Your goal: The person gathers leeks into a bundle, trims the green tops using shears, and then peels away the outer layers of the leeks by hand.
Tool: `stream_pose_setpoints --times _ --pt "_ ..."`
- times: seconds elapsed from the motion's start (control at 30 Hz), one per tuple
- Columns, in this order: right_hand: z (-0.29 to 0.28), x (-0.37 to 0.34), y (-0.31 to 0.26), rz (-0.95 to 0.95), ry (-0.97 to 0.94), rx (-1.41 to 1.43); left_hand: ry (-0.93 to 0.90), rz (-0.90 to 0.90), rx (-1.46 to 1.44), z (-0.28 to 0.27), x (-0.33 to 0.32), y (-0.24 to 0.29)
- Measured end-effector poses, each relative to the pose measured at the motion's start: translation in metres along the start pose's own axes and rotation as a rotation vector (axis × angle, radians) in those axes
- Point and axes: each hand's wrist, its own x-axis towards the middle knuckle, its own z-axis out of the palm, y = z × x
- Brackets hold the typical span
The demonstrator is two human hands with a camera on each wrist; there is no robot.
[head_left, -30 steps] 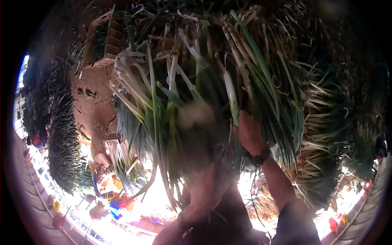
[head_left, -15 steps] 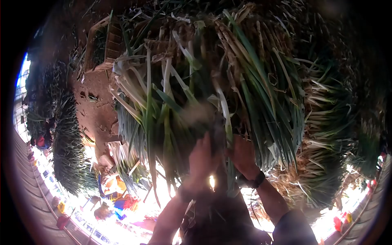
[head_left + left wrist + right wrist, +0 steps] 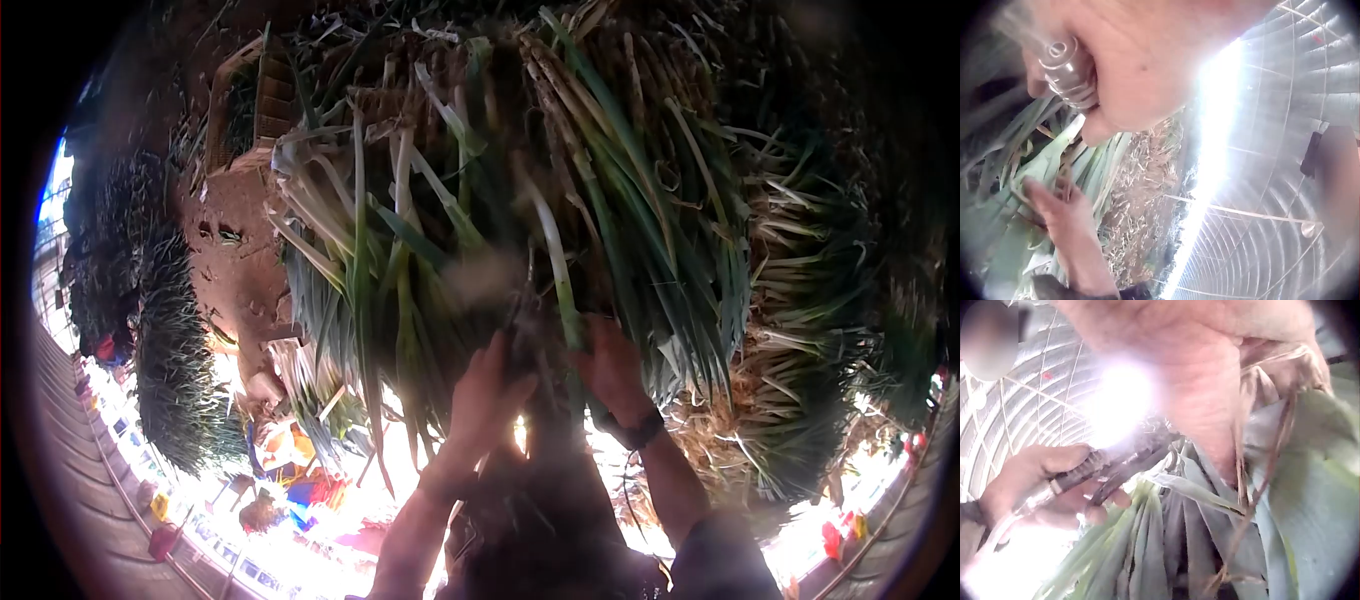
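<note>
My left hand [image 3: 485,395] is curled round a ribbed metal tool with a clear tube; the tool [image 3: 1072,78] shows in the left wrist view. My right hand [image 3: 612,370], close beside it, grips the green part of one long onion stalk [image 3: 553,245], whose white end points away from me. In the right wrist view, thin dry brown leaves [image 3: 1288,425] hang between the fingers of the right hand [image 3: 1197,369], and the tool [image 3: 1079,472] is level with green leaves. Both hands are above a thick pile of green onions [image 3: 405,270].
A slatted crate [image 3: 273,95] stands at the back left, beside bare brown soil [image 3: 235,260]. Rows of stacked onions lie at the right [image 3: 790,330] and far left [image 3: 180,370]. Coloured items lie on the bright ground at the lower left.
The left hand has moved up from low over the body to beside the right hand. The right hand has drawn the stalk toward the body, then shifted slightly away and right.
</note>
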Motion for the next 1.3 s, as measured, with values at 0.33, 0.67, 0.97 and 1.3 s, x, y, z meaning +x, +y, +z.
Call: stream_pose_setpoints --times 0.33,0.67,0.97,1.3 --pt "0.022 -0.073 0.015 -0.120 -0.079 -0.189 0.002 0.059 0.061 -0.006 0.024 -0.001" --pt "0.068 0.040 0.007 0.124 0.002 0.143 -0.047 0.079 0.129 -0.013 0.035 0.010" --pt "0.062 0.045 -0.007 0.278 0.033 0.310 0.055 0.137 0.101 -0.003 0.033 -0.012" --pt "-0.042 -0.011 -0.036 0.255 -0.218 0.631 0.007 0.167 0.210 -0.054 -0.036 -0.016"
